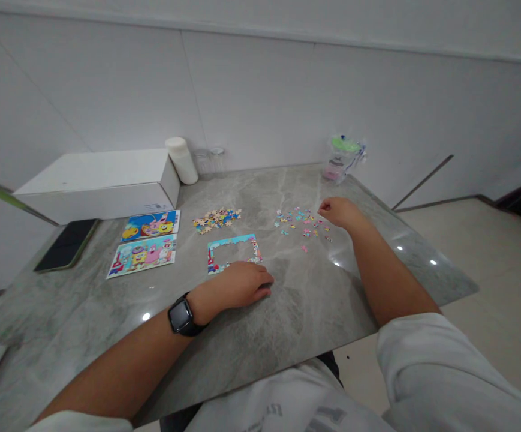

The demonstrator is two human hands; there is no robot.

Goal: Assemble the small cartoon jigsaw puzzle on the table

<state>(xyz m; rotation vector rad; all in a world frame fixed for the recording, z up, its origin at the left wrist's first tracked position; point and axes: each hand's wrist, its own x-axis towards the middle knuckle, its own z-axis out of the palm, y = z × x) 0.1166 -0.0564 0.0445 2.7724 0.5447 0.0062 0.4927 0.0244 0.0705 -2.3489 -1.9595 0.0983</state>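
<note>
My left hand (242, 285), with a watch on its wrist, lies palm down on the table, its fingers loosely bent. It covers part of the lower edge of a jigsaw border (230, 239), joined into a rectangle with a bare middle. My right hand (340, 212) is at the right edge of the scattered puzzle pieces (307, 232), its fingertips pinched together. Whether a piece is between them is too small to make out. A denser heap of puzzle pieces (217, 219) lies behind the border.
Two cartoon picture cards (150, 226) lie at left beside a dark phone (68, 245). Along the wall stand a white box (93, 186), a white bottle (182, 161), clear glasses (216, 161) and a plastic bag with a green item (342, 159). The grey table (282, 336) ends at right.
</note>
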